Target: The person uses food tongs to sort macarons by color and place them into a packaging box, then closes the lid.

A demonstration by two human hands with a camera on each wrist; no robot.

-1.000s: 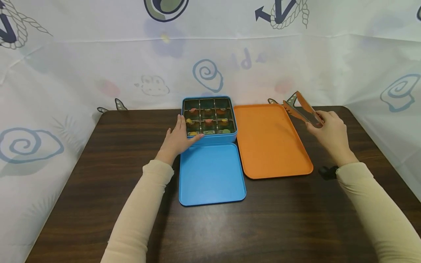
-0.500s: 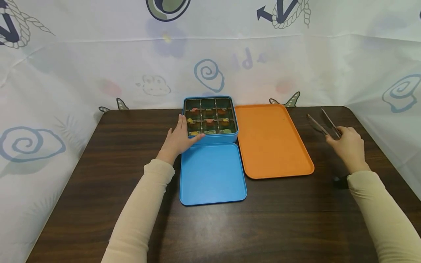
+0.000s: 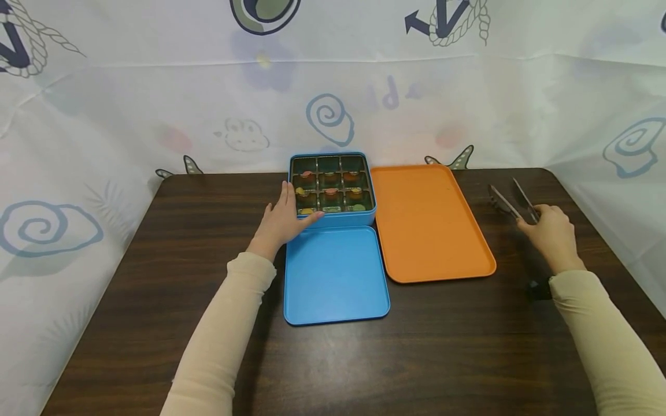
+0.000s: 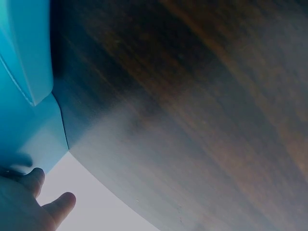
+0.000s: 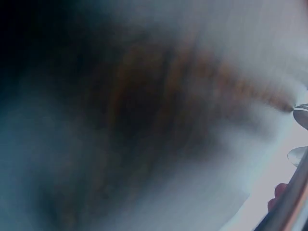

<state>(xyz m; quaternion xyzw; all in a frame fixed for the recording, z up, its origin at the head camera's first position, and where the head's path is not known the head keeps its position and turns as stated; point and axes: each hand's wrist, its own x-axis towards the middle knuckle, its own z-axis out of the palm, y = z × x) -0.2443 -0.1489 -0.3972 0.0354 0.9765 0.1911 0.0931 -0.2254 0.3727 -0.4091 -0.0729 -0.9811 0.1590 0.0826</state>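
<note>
A blue tin box [image 3: 340, 219] sits at the back of the table, its insert divided into several compartments. Small red, yellow and green pieces lie in some of these. My left hand [image 3: 278, 224] rests against the box's left side, fingers straight and thumb reaching over the front left corner. The hinged blue lid [image 3: 335, 277] lies flat in front of the box. Over at the right, my right hand [image 3: 554, 236] holds metal tongs [image 3: 504, 202] whose arms are spread apart with nothing between them. Part of the tongs [image 5: 291, 197] crosses the right edge of the right wrist view.
An orange tray [image 3: 432, 225] lies flat beside the box, between it and the tongs. Dark wood tabletop [image 3: 442, 352] extends around these things. Behind the table hangs a white printed cloth [image 3: 364, 115].
My right hand has moved right and toward me with the tongs, from over the tray's far right corner to beside the tray. The left hand has stayed at the box.
</note>
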